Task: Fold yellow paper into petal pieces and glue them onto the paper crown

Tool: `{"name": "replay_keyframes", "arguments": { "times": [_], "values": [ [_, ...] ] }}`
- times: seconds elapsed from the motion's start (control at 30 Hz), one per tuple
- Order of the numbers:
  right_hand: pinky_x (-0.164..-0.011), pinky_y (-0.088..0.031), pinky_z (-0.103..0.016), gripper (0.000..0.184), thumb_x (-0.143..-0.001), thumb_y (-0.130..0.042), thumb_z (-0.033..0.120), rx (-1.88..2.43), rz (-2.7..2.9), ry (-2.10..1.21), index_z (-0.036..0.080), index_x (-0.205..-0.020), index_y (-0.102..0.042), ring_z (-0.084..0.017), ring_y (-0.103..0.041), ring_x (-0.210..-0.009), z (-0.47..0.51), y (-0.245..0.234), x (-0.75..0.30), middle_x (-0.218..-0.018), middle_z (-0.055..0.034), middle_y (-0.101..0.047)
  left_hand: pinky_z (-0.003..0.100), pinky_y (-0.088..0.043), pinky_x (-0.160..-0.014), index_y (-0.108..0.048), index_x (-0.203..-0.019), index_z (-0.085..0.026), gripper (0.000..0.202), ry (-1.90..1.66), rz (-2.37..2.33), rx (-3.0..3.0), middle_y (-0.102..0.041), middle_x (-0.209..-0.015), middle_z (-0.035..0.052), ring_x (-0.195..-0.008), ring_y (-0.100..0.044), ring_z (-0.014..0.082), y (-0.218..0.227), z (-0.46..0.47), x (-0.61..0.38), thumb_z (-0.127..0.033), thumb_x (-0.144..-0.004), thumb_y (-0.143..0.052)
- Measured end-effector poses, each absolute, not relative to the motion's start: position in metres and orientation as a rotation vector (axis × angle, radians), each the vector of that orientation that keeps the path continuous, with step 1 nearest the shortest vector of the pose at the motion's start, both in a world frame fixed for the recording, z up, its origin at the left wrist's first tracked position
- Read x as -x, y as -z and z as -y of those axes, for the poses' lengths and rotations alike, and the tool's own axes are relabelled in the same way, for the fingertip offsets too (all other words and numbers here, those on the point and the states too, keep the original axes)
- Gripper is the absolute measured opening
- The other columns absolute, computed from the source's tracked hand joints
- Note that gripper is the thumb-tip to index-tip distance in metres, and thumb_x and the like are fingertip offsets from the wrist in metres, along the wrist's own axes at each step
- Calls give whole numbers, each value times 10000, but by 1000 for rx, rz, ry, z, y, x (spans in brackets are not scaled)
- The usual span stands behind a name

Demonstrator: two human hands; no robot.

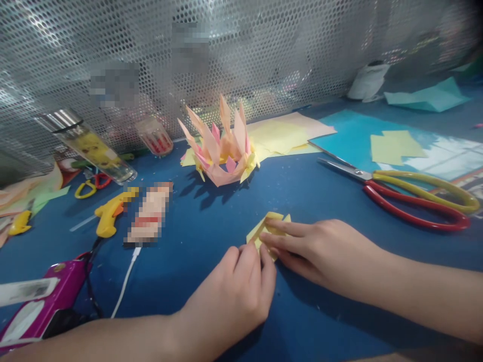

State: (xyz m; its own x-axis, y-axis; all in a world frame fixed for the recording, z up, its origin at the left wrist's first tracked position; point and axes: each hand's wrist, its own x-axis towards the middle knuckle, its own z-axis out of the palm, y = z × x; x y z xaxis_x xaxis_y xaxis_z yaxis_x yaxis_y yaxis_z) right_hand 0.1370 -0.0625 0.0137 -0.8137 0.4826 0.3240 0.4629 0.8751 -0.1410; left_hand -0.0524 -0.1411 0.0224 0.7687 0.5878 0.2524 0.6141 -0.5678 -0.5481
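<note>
A small folded yellow paper piece (pixel 265 227) lies on the blue table (pixel 302 196) in front of me. My left hand (pixel 234 294) has its fingers curled and pinches the paper's near edge. My right hand (pixel 320 254) lies over the paper from the right, its fingers pressed together flat on the fold. Behind them stands a paper lotus (pixel 222 148) of pink, peach and yellow petals.
Red-and-yellow scissors (pixel 411 193) lie at the right, by blue and yellow sheets (pixel 394 147). At the left are a yellow glue gun (pixel 111 211), a clear bottle (pixel 94 148), small scissors (pixel 90 185), a magenta device (pixel 45 301) with a white cable. A perforated metal screen (pixel 241 50) closes the back.
</note>
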Motion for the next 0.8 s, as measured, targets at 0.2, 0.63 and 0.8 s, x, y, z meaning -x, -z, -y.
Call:
{"name": "replay_keyframes", "arguments": {
  "times": [0.2, 0.63, 0.8],
  "values": [
    [-471, -403, -238, 190, -865, -517, 204, 650, 2616, -30, 205, -962, -681, -120, -628, -539, 59, -11, -135, -901, -37, -732, 312, -463, -639, -636, -1094, 3, 324, 21, 877, 2330, -710, -925, 169, -793, -620, 228, -24, 142, 53, -92, -823, -484],
    [-732, -553, -275, 309, -907, -492, 166, 578, 2455, -309, 163, -1209, -557, -160, -604, -872, 42, -17, -132, -1024, -109, -565, 352, -476, -725, -677, -1005, -37, 268, 125, 838, 2396, -711, -962, 129, -859, -629, 235, -22, 139, 59, -77, -846, -465],
    [-707, -543, -260, 190, -903, -492, 148, 601, 2398, -425, 168, -985, -662, -144, -623, -803, 27, -11, -130, -901, -76, -617, 390, -492, -812, -652, -1052, -18, 302, 239, 906, 2394, -710, -1038, 152, -999, -650, 276, -17, 138, 61, -36, -846, -433]
  ]
}}
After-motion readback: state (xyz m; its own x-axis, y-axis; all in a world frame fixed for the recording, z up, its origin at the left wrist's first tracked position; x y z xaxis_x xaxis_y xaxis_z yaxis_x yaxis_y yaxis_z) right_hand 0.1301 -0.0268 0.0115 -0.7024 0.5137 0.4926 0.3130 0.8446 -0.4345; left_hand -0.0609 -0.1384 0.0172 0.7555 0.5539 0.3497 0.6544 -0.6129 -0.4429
